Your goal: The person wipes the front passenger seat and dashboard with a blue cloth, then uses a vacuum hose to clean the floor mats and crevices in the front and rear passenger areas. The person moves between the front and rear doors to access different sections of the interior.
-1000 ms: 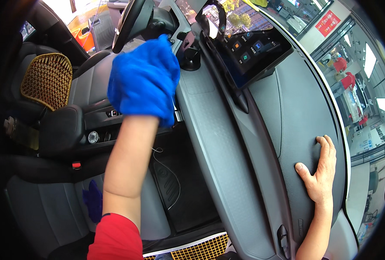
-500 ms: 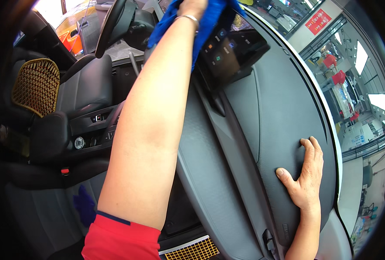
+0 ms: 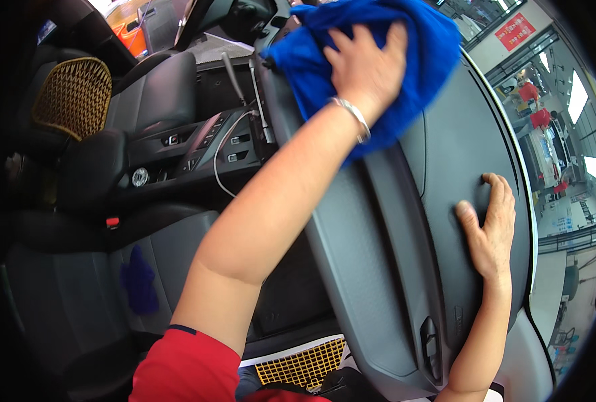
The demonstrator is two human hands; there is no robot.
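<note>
A blue cloth (image 3: 432, 63) is spread beneath the left hand (image 3: 370, 70), whose wrist is ringed by a silvery bracelet (image 3: 355, 114). The right hand (image 3: 491, 234) is rested on the dashboard (image 3: 455, 151), its thumb held apart from the fingers. On the near seat (image 3: 70, 288) a purple item (image 3: 139, 285), perhaps a cloth, is seen; against the far seat (image 3: 164, 87) a woven pad (image 3: 73, 97) is set.

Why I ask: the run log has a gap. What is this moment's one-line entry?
left hand: spread on blue cloth | right hand: on dashboard | purple item: on seat
</note>
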